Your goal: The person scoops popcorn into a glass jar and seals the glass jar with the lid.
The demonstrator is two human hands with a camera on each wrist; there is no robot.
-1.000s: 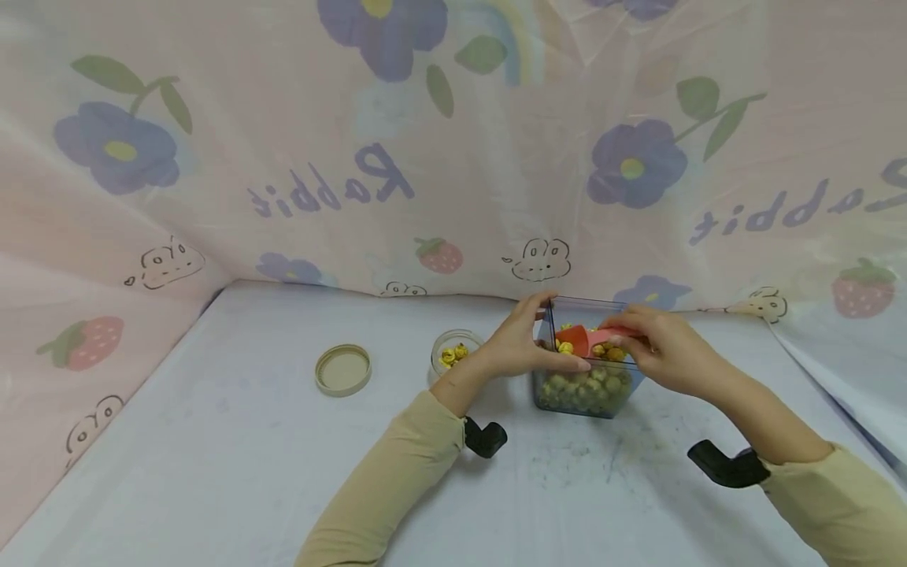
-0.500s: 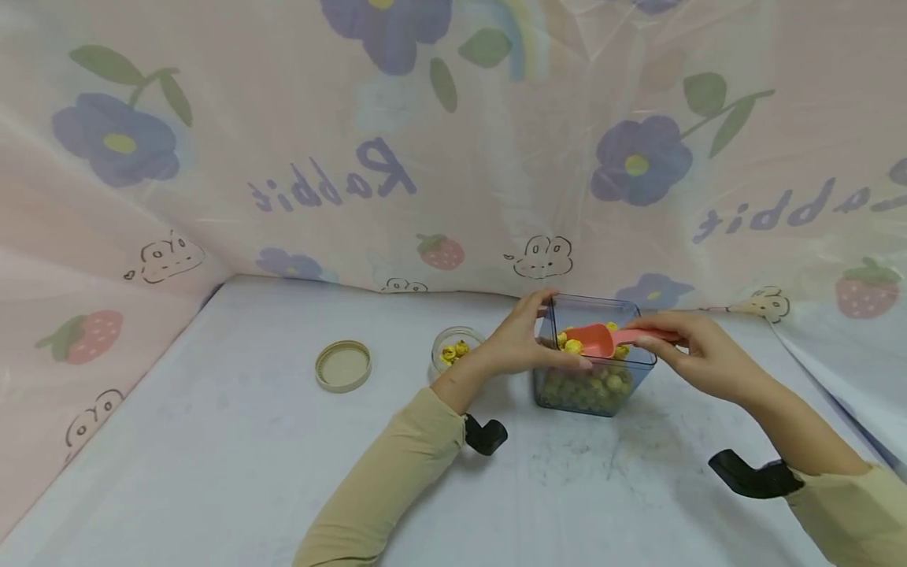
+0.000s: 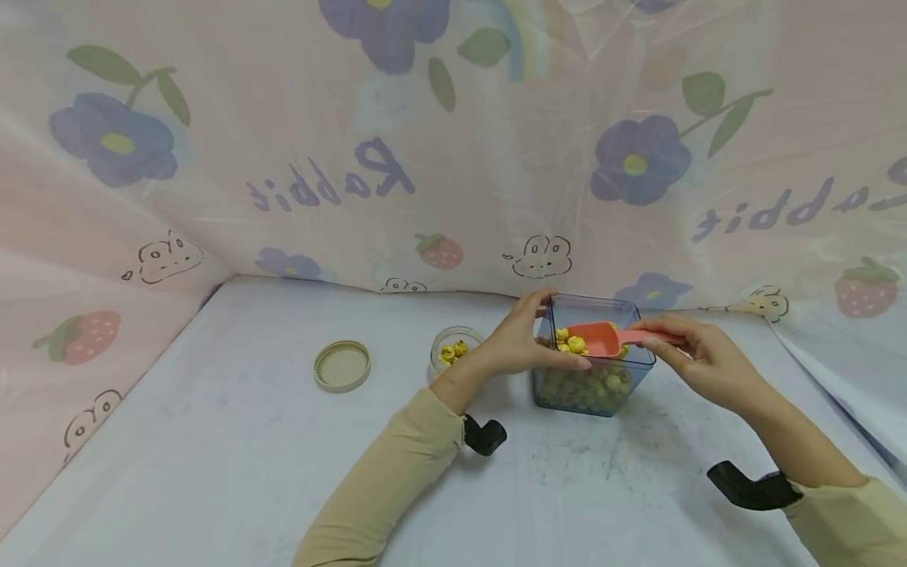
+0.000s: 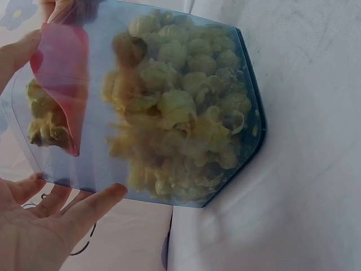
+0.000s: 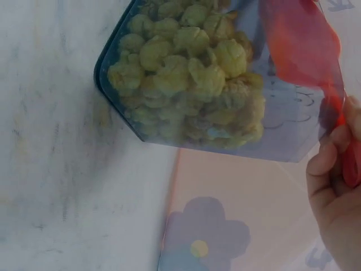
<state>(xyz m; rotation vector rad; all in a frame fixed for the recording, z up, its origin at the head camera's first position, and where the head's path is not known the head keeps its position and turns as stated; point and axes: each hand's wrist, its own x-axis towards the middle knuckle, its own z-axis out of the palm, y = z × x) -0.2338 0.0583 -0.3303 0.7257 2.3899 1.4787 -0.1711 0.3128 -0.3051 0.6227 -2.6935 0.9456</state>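
Word "Rabbit", mirrored, printed on the pink backdrop sheet [image 3: 453, 157], once left of centre; again at right

Pale scuffed tabletop [image 3: 212, 472] w/ pink flower-and-strawberry "Rabbit" curtain [image 3: 283, 157] behind & at both sides.

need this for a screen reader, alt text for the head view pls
A right hand lifts a red scoop of yellow pieces over a clear square container steadied by the left hand. A small jar and tan lid lie left.
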